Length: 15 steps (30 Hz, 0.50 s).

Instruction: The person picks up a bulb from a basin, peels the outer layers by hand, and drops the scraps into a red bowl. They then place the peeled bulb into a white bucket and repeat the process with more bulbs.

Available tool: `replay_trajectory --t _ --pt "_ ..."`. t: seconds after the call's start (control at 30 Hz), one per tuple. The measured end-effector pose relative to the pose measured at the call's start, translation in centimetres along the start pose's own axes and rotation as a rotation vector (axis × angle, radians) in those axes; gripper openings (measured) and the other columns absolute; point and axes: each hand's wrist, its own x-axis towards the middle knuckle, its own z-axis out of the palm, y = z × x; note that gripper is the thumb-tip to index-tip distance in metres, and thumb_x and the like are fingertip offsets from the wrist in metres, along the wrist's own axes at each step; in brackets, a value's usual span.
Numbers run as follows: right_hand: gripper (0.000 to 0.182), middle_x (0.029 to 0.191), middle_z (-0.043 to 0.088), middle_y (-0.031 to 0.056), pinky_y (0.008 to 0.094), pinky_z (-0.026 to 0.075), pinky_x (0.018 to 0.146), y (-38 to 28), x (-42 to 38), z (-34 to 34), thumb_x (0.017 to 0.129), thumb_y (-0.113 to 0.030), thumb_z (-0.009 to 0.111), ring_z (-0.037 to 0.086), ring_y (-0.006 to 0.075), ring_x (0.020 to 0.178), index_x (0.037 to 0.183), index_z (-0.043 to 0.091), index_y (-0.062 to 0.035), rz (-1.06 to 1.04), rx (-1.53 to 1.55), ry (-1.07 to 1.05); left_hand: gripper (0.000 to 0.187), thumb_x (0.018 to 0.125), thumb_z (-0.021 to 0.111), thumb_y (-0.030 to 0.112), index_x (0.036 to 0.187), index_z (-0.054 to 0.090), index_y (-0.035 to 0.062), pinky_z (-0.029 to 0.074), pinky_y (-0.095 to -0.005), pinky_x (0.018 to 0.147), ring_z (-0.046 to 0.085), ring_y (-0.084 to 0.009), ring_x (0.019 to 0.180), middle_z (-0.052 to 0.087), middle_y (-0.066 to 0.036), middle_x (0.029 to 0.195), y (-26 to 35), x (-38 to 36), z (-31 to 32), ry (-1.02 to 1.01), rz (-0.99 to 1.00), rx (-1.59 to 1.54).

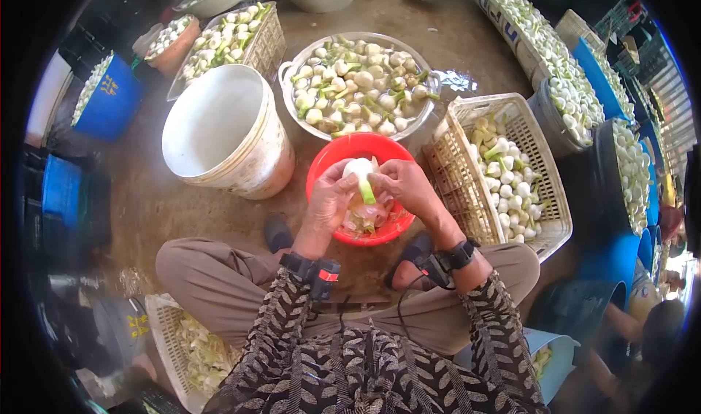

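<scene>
A white garlic bulb (361, 169) with a short green stem is held between my two hands. My left hand (332, 196) grips it from the left, fingers curled around its side. The fingers of my right hand (403, 186) are closed at its right side, by the stem; whether a bit of skin is pinched there is too small to tell. Both hands are over a red basin (318, 167), where loose peeled skins (364, 218) lie at the bottom.
Beyond the basin stands a metal tub (288, 91) of garlic in water. A white bucket (248, 147) is at left, a plastic crate (467, 169) of cleaned bulbs at right. Another crate (164, 326) by my left knee holds peelings. Several filled containers line both sides; a person's arm (621, 323) shows at right.
</scene>
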Motion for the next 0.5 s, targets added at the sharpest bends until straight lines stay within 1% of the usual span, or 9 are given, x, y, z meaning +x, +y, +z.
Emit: replay_trajectory --t 0.07,0.13,0.23,0.27,0.33,0.37,0.4,0.47,0.5 --pt "0.026 0.066 0.062 0.0105 0.0322 0.046 0.054 0.4 -0.1 0.0 0.087 -0.022 0.058 0.06 0.0183 0.057 0.079 0.062 0.0019 0.027 -0.098 0.003 0.037 0.08 0.064 0.001 0.115 0.053 -0.0006 0.046 -0.0337 0.092 0.057 -0.0208 0.104 0.059 -0.012 0.112 -0.2 -0.1 0.3 -0.021 0.003 -0.007" --pt "0.029 0.066 0.061 0.0163 0.0361 0.047 0.054 0.8 0.2 0.4 0.085 -0.026 0.058 0.061 0.0263 0.057 0.075 0.062 0.0013 -0.148 -0.376 0.125 0.037 0.079 0.066 0.005 0.114 0.054 0.0008 0.046 -0.0347 0.092 0.057 -0.0202 0.102 0.059 -0.009 0.11 -0.2 -0.4 0.4 -0.019 0.018 -0.028" --pt "0.034 0.072 0.061 0.0197 0.0402 0.047 0.057 0.9 0.0 1.2 0.083 -0.031 0.058 0.06 0.0327 0.063 0.071 0.062 0.0004 -0.092 -0.698 0.223 0.039 0.08 0.068 0.014 0.114 0.054 0.0022 0.046 -0.0354 0.089 0.057 -0.0201 0.1 0.06 -0.009 0.108 -0.1 -0.4 0.7 0.008 0.043 -0.255" --pt "0.034 0.072 0.061 0.0197 0.0402 0.047 0.057 2.2 0.1 1.2 0.083 -0.031 0.058 0.06 0.0327 0.063 0.071 0.062 0.0004 -0.104 -0.695 0.216 0.039 0.08 0.068 0.014 0.114 0.054 0.0022 0.046 -0.0354 0.089 0.057 -0.0201 0.1 0.06 -0.009 0.108 -0.2 -0.2 0.1 0.01 0.056 -0.25" --pt "0.038 0.074 0.062 0.0184 0.0419 0.047 0.059 5.1 0.5 0.7 0.082 -0.037 0.057 0.061 0.0335 0.068 0.075 0.062 -0.0001 -0.118 -0.776 -0.148 0.037 0.08 0.068 0.019 0.113 0.056 0.0055 0.046 -0.0351 0.086 0.057 -0.0194 0.098 0.061 -0.006 0.106 -0.3 0.4 -0.8 -0.067 0.098 -0.415" --pt "0.03 0.076 0.063 0.0172 0.0395 0.047 0.06 5.8 0.4 0.7 0.083 -0.03 0.059 0.062 0.0316 0.07 0.08 0.063 -0.0004 -0.117 -0.897 -0.11 0.033 0.081 0.067 0.017 0.111 0.057 0.0073 0.047 -0.034 0.084 0.057 -0.018 0.097 0.061 -0.006 0.107 -0.2 0.5 -0.4 0.082 0.078 -0.363" --pt "0.03 0.076 0.063 0.0172 0.0395 0.047 0.06 5.1 0.6 0.9 0.083 -0.03 0.059 0.062 0.0316 0.07 0.08 0.063 -0.0004 -0.12 -0.895 -0.118 0.033 0.081 0.067 0.017 0.111 0.057 0.0073 0.047 -0.034 0.084 0.057 -0.018 0.097 0.061 -0.006 0.107 0.1 0.7 -0.8 0.089 0.084 -0.363" --pt "0.019 0.075 0.064 0.0156 0.0365 0.047 0.059 2.6 0.5 0.7 0.082 -0.019 0.061 0.062 0.0291 0.067 0.086 0.063 -0.0008 -0.233 -0.464 0.218 0.034 0.081 0.067 0.017 0.111 0.056 0.0064 0.047 -0.0345 0.083 0.058 -0.0187 0.097 0.059 -0.007 0.109 0.0 0.9 -1.3 0.024 0.018 -0.312" --pt "0.012 0.074 0.064 0.0138 0.034 0.046 0.058 0.6 0.1 0.8 0.08 -0.011 0.062 0.06 0.0271 0.063 0.085 0.063 -0.0003 -0.23 -0.292 0.209 0.037 0.08 0.068 0.015 0.114 0.054 0.0045 0.048 -0.0359 0.085 0.058 -0.0198 0.098 0.058 -0.01 0.112 0.1 0.5 -0.4 0.044 0.054 -0.265"
